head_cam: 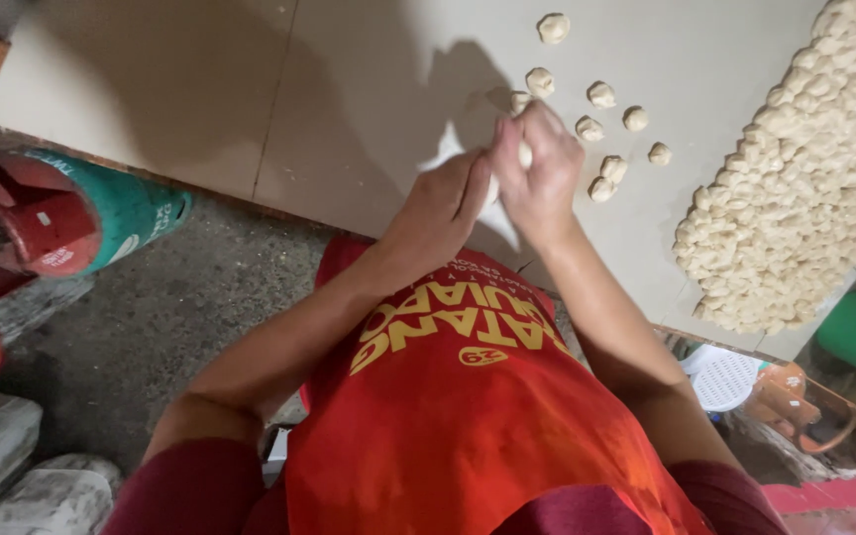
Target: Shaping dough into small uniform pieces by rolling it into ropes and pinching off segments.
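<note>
Both my hands meet over a pale work board [349,109]. My left hand [443,203] grips one end of a white dough rope [492,188]. My right hand [539,168] pinches the rope's other end, where a bit of dough shows between the fingers. Several small dough pieces [601,95] lie scattered on the board just beyond my right hand. A large heap of the same pieces [804,178] covers the board's right side.
A green and red gas cylinder [61,213] lies at the left above a dark concrete floor [180,307]. Stone blocks [12,466] sit at the lower left. A white strainer [725,378] and an orange plastic scoop [804,406] lie under the board's right edge.
</note>
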